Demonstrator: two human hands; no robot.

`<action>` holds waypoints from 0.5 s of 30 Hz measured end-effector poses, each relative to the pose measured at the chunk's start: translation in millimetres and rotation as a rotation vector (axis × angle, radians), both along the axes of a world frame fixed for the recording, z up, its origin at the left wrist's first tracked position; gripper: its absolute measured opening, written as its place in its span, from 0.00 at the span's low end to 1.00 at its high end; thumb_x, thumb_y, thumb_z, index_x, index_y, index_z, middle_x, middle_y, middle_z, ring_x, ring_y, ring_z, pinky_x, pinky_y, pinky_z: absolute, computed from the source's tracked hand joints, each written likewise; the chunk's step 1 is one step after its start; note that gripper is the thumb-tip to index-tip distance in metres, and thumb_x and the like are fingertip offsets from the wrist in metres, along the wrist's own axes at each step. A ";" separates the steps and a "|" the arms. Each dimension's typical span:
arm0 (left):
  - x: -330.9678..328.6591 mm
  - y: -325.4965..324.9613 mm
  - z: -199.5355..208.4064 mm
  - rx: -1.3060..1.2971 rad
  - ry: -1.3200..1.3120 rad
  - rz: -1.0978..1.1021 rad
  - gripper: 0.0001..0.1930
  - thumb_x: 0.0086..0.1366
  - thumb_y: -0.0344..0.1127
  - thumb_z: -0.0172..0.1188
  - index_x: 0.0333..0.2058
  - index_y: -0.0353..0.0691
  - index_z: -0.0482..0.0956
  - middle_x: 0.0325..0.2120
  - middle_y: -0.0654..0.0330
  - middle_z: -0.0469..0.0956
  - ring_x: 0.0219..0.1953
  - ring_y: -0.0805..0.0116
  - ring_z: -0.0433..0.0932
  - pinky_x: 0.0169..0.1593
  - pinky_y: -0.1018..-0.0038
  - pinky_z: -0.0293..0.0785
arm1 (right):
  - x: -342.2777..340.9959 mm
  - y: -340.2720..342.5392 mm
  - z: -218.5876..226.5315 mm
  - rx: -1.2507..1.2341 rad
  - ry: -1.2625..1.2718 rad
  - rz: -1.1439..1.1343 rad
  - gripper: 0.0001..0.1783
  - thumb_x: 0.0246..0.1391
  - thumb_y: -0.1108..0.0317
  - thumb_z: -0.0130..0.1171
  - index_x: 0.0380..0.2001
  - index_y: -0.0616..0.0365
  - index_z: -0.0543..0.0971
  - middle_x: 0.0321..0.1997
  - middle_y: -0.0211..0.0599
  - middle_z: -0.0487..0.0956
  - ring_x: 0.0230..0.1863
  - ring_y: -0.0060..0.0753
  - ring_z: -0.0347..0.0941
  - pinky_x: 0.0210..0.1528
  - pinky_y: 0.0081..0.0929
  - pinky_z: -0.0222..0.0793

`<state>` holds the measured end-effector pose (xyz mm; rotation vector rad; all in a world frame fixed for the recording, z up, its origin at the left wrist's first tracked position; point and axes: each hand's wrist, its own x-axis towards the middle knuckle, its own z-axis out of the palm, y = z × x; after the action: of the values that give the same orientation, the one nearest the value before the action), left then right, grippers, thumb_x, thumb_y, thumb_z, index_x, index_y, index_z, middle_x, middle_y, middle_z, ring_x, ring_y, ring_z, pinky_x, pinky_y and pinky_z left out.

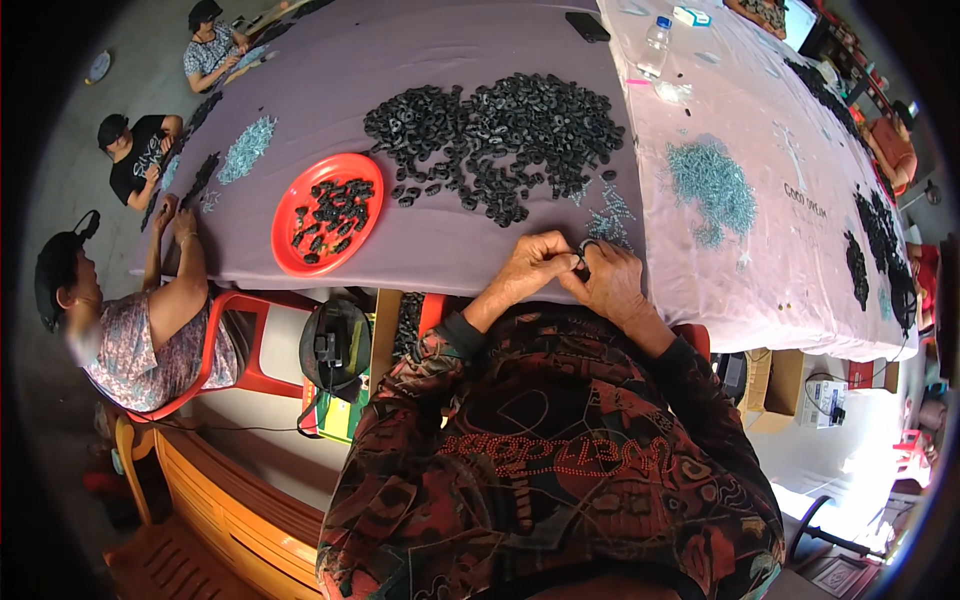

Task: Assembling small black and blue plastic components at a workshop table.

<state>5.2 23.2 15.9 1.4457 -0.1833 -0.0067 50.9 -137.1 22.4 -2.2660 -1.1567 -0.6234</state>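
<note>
My left hand (530, 265) and my right hand (612, 280) meet at the table's near edge, fingertips pinched together on one small black ring part (584, 247). Just beyond them lies a little scatter of pale blue screws (610, 218). A big heap of black ring parts (505, 130) covers the middle of the grey tablecloth (440, 250). To the left of my hands, a round red plate (290, 250) carries several black parts.
A larger pile of pale blue screws (712, 185) lies right of the heap. A plastic bottle (654, 45) and a dark phone (587, 26) sit at the far side. Three people (130, 320) work along the left edge. Red and orange chairs (235, 370) stand below.
</note>
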 end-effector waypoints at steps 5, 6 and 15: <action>0.0 -2.3 0.9 -0.025 -0.011 0.000 0.05 0.59 0.25 0.53 0.24 0.33 0.73 0.25 0.61 0.77 0.28 0.81 0.72 0.34 0.81 0.69 | -0.7 -0.8 3.2 0.008 -0.023 0.011 0.21 0.36 0.51 0.63 0.15 0.55 0.68 0.17 0.35 0.71 0.18 0.39 0.71 0.21 0.32 0.66; -0.1 -2.1 1.3 -0.027 -0.001 0.003 0.05 0.59 0.25 0.53 0.24 0.33 0.73 0.25 0.61 0.77 0.28 0.81 0.72 0.34 0.81 0.69 | -0.9 -0.9 3.4 0.006 -0.020 0.014 0.21 0.36 0.51 0.63 0.15 0.55 0.68 0.18 0.35 0.71 0.18 0.39 0.71 0.21 0.32 0.66; 1.7 -0.8 -2.6 0.028 -0.021 0.005 0.05 0.59 0.25 0.53 0.25 0.33 0.74 0.25 0.61 0.77 0.30 0.80 0.73 0.35 0.81 0.69 | -1.0 0.7 1.1 -0.007 -0.038 -0.002 0.19 0.36 0.53 0.63 0.15 0.54 0.68 0.17 0.34 0.70 0.18 0.38 0.70 0.21 0.32 0.66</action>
<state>6.9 22.5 13.3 1.4741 -0.1974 0.0097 50.0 -136.4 23.5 -2.2703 -1.1763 -0.6665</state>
